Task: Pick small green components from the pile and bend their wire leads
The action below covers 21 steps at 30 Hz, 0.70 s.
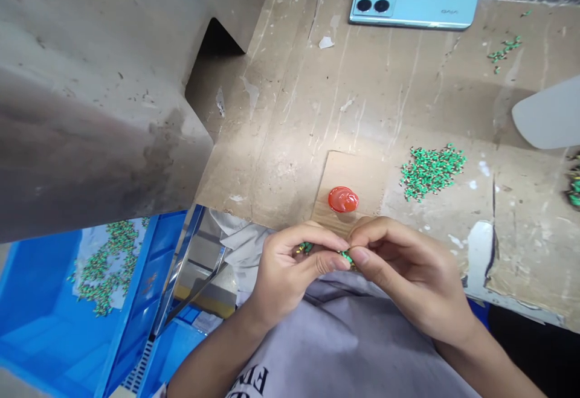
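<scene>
Some green pieces (346, 256) between left fingers (326, 261) and right fingers (362, 256)

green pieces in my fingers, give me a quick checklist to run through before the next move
1. Left hand has hold of green pieces: ok
2. Right hand has its thumb and index fingertip closed at the same spot: ok; whether they grip a piece: cannot tell, fingers cover it
3. Red dish sits apart from both hands: ok
4. Loose green pile lies in view, right of the dish: ok
5. All loose pieces gathered in one pile: not ok, stray pieces lie farther back
6. Phone apart from the pile: ok
</scene>
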Each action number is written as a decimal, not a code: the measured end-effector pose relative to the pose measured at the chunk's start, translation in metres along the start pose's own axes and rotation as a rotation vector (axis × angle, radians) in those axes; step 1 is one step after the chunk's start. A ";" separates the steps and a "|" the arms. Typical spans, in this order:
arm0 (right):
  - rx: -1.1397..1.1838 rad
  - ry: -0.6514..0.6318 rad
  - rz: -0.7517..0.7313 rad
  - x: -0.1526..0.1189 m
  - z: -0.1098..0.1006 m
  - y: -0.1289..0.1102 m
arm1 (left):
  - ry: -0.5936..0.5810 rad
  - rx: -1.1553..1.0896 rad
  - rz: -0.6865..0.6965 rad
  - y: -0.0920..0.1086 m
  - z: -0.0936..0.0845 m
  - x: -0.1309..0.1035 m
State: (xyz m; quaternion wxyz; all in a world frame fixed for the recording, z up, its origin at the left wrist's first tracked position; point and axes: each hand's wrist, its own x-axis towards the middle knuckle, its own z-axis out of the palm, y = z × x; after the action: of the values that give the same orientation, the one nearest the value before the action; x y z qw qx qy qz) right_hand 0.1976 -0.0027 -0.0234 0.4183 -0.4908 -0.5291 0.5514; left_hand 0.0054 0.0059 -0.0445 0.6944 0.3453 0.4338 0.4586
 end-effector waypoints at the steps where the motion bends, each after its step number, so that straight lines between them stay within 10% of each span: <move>1: -0.002 -0.003 0.005 0.001 0.000 -0.001 | -0.001 -0.006 -0.005 0.000 0.000 0.000; 21: -0.179 -0.141 -0.200 0.001 -0.013 -0.005 | -0.024 -0.166 -0.175 -0.003 -0.002 -0.004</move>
State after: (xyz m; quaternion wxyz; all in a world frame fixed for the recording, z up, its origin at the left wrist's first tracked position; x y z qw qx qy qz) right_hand 0.2102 0.0009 -0.0182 0.3875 -0.4313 -0.6506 0.4905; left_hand 0.0039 0.0015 -0.0467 0.7630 0.2531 0.4146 0.4265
